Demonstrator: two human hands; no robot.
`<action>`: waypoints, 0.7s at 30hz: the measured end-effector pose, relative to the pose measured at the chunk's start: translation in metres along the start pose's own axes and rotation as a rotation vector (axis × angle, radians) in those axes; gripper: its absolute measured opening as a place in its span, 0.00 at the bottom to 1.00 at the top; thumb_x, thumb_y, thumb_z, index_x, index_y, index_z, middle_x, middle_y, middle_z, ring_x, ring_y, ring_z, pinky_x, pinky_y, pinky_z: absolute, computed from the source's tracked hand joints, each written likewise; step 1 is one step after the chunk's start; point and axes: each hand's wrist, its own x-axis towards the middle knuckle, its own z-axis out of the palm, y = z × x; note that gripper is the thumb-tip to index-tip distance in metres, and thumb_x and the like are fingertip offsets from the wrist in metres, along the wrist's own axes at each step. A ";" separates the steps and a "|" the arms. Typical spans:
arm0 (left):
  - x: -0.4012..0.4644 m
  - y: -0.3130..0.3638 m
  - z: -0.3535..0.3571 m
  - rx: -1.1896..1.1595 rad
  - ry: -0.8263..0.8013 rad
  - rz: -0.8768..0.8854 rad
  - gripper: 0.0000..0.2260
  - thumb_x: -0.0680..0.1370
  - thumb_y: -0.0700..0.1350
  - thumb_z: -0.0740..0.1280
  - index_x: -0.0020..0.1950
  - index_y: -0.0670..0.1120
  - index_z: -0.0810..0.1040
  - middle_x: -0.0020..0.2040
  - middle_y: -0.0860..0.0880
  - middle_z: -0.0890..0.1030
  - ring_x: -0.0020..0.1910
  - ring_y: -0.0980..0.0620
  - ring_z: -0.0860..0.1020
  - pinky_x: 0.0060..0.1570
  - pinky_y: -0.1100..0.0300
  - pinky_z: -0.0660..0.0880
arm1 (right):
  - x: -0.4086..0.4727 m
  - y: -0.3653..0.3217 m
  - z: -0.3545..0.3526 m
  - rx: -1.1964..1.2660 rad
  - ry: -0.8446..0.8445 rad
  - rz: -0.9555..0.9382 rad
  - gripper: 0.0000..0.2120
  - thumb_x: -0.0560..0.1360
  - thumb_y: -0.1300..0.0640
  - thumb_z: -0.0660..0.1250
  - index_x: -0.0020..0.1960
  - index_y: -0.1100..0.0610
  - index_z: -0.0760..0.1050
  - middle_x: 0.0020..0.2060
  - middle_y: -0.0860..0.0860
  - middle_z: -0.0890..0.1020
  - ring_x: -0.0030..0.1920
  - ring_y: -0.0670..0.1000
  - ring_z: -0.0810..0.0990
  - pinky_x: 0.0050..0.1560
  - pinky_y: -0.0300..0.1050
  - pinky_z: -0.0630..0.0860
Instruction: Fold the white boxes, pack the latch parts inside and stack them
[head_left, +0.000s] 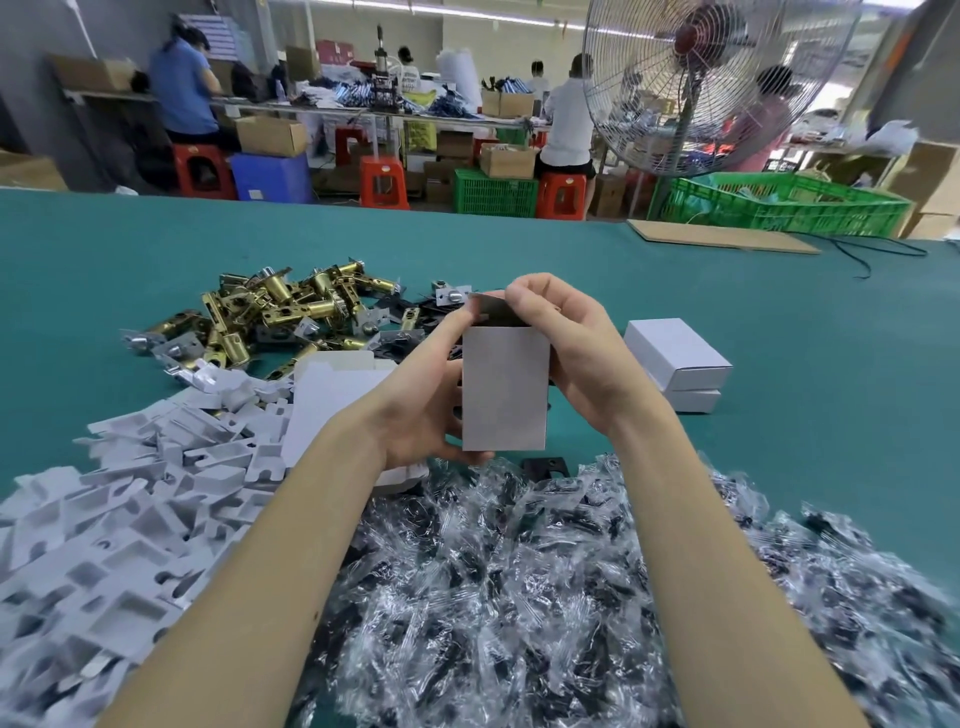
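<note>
Above the middle of the green desk (156, 249): one white box (505, 387), held upright in both hands, its top end open with the flap (491, 304) raised.

Left hand (426, 400): grips the box along its left side, thumb under the lower edge, a fingertip reaching up to the flap.

Right hand (576, 353): wrapped round the right side of the box, fingers curled over the top and pinching the flap.

Right of the hands, on the desk: two closed white boxes (680, 358), one stacked on the other, apart from the held box.

Behind the hands, left of centre: a loose heap of brass latch parts (275, 306), mixed with silver and dark plates.

Just left of the left forearm: a stack of flat, unfolded box blanks (332, 395).

Lower left: a wide pile of white card inserts (119, 509) with cut-out windows.

Lower centre and right, under both forearms: a spread of small clear plastic bags (519, 597) with dark contents; what is inside cannot be told.

Far right edge of the desk: a flat sheet of brown cardboard (722, 236), with a black cable beside it.

Beyond the desk: a large standing fan (696, 78), green crates (779, 202), red stools, and several people seated at a long bench.
</note>
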 end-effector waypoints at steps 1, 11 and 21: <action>-0.001 0.000 -0.001 -0.009 -0.012 0.007 0.41 0.72 0.80 0.55 0.58 0.44 0.80 0.53 0.39 0.74 0.51 0.41 0.70 0.46 0.49 0.71 | 0.000 0.000 -0.001 0.005 -0.007 -0.001 0.04 0.76 0.47 0.70 0.46 0.46 0.80 0.50 0.48 0.84 0.44 0.46 0.78 0.42 0.41 0.73; -0.002 0.004 -0.003 -0.018 -0.105 0.018 0.46 0.72 0.80 0.55 0.72 0.43 0.76 0.63 0.36 0.76 0.56 0.42 0.74 0.55 0.46 0.72 | -0.002 -0.014 -0.016 -0.078 -0.042 -0.004 0.11 0.75 0.50 0.72 0.57 0.46 0.86 0.50 0.48 0.87 0.47 0.47 0.82 0.45 0.41 0.78; -0.004 0.007 -0.001 0.133 -0.014 0.018 0.46 0.70 0.81 0.53 0.68 0.46 0.79 0.63 0.36 0.79 0.53 0.44 0.76 0.49 0.51 0.75 | -0.003 -0.013 -0.016 -0.065 -0.020 -0.041 0.10 0.77 0.52 0.72 0.58 0.48 0.86 0.48 0.47 0.87 0.42 0.45 0.82 0.35 0.34 0.75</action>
